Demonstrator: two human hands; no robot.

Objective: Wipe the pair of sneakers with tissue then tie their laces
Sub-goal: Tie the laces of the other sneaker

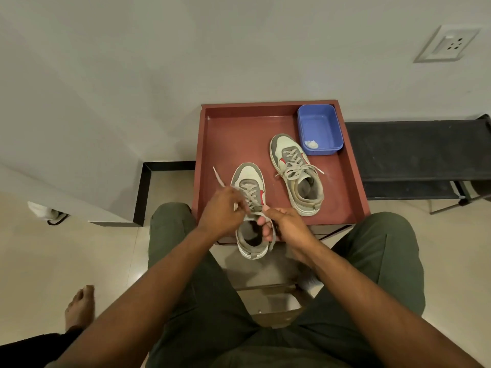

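Note:
Two grey-and-white sneakers with red marks stand on a reddish-brown table top (228, 134). The near sneaker (248, 179) sits at the front edge, its heel over the rim. My left hand (220, 211) pinches one grey lace, whose free end (218, 179) sticks up to the left. My right hand (287, 224) pinches the other lace end over the shoe's tongue. The far sneaker (295, 171) lies to the right with its laces in a bow. A crumpled tissue (311, 144) lies in a blue plastic tub (320, 128).
The blue tub stands in the table's back right corner. A black bench (417, 152) runs along the wall on the right. My knees in green trousers flank the table. Another person's bare foot (79, 306) rests on the tiled floor at lower left.

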